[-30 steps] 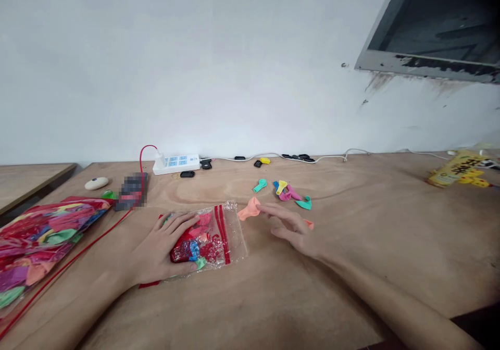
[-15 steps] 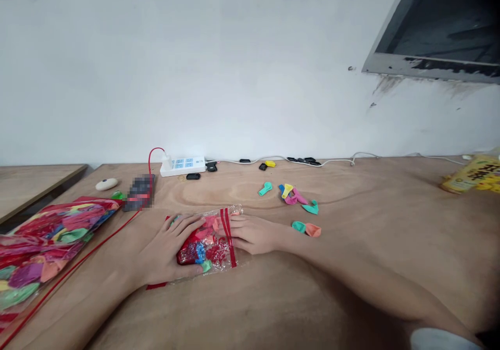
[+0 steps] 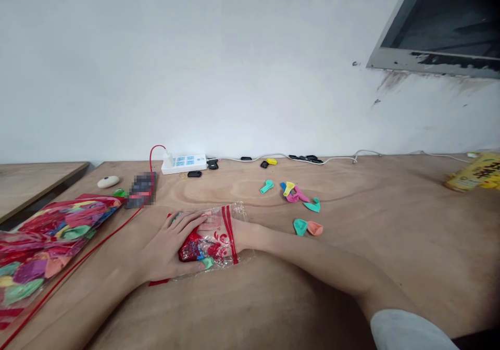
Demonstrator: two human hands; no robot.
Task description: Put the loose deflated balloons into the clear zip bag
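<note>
A clear plastic bag with red print (image 3: 228, 235) lies on the wooden table, with coloured balloons inside. Across its left part my left hand (image 3: 172, 248) lies flat, fingers spread, pressing on it. My right hand (image 3: 219, 235) is inside the bag up to the wrist, seen dimly through the plastic; its fingertips are hidden among the balloons and under my left hand. Right of the bag, loose balloons lie on the table: a teal one (image 3: 300, 227) touching an orange one (image 3: 315, 228), a green one (image 3: 266, 186), and a small cluster with a yellow one (image 3: 288, 188).
A larger bag of balloons (image 3: 74, 225) lies at the left beside a red cable (image 3: 97, 246). Farther back are a blurred phone (image 3: 141, 189), a white oval object (image 3: 108, 182) and a power strip (image 3: 183, 164). A yellow packet (image 3: 474, 173) is at the far right.
My right hand has slid leftward, deeper into the bag, from the opening up to the wrist. My left hand has stayed on the bag.
</note>
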